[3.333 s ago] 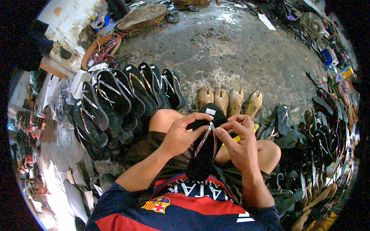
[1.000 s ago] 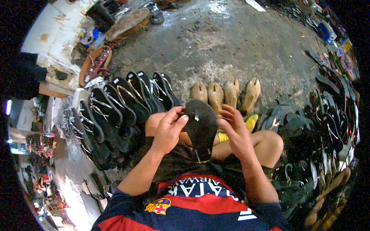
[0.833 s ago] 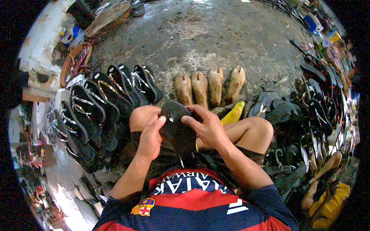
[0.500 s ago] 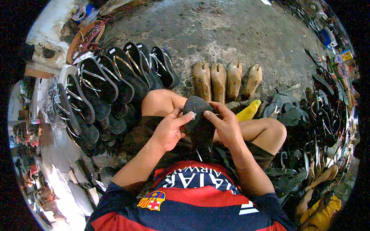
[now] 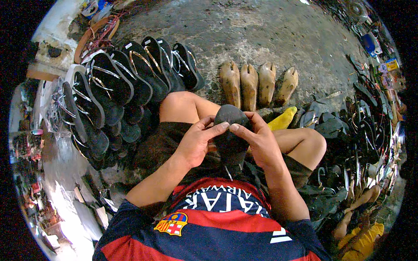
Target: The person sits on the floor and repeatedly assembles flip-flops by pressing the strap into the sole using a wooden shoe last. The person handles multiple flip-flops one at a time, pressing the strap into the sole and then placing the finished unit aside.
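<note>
Over my lap I hold a black sandal (image 5: 229, 148), its rounded end pointing away from me. My left hand (image 5: 198, 141) grips its left edge, with the thumb on the upper face and the fingers curled under the rim. My right hand (image 5: 257, 138) pinches the opposite edge the same way, and the two thumb tips nearly meet in the middle. A thin pale strip shows at the sandal's near end, close to my shirt. The underside is hidden.
Finished-looking black sandals (image 5: 109, 82) stand in overlapping rows at left. Several wooden shoe lasts (image 5: 249, 87) lie ahead on the concrete floor, with a yellow last (image 5: 283, 118) by my right knee. More black sandals (image 5: 368, 135) are heaped at right, near another person's yellow clothing (image 5: 361, 241).
The thumbs have slid inward along the sandal's face and now almost touch. A whitish frayed spot seen earlier by the left thumb no longer shows. The sandal has shifted slightly right.
</note>
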`<state>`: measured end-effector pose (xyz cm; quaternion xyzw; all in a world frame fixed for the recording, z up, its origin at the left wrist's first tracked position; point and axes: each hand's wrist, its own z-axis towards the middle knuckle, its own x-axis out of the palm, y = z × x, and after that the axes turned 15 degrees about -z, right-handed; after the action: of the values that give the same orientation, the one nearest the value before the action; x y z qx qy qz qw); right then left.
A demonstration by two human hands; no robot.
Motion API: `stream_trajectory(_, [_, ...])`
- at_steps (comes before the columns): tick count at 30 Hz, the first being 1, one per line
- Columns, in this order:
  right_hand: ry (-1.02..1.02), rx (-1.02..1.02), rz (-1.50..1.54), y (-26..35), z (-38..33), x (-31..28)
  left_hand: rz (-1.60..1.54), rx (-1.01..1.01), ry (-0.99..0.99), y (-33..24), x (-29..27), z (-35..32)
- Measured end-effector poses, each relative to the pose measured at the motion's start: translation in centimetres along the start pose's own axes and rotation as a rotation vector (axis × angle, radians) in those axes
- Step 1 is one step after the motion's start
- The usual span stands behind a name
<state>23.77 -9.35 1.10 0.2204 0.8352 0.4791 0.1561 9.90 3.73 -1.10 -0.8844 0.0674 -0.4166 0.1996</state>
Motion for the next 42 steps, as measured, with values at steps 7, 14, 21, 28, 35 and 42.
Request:
stream_trajectory(7, [0.04, -0.063, 0.046, -2.1, -0.6, -0.4, 0.139, 0.027, 0.022, 0.6, -0.4, -0.4])
stream_trajectory(14, [-0.086, -0.078, -0.092, -5.3, -0.3, -0.3, 0.744, 0.463, 0.047, 4.1, -1.5, 0.6])
stream_trajectory(21, [-0.319, -0.271, -0.558, -8.6, 1.7, 0.1, 0.603, 0.314, 0.058, 4.4, -2.9, 1.7])
stream_trajectory(28, [-0.401, -0.431, -0.711, -8.1, 2.0, 0.4, 0.709, 0.273, -0.067, 3.9, -2.3, 1.5])
stream_trajectory(35, [-0.438, -0.417, -0.618, -2.5, 1.3, 2.2, 0.146, 0.109, -0.039, 0.7, -0.6, 0.8])
stream_trajectory(42, [0.031, -0.734, -0.656, 0.1, 1.3, 3.3, 0.206, 0.285, -0.098, -1.0, -0.5, -1.1])
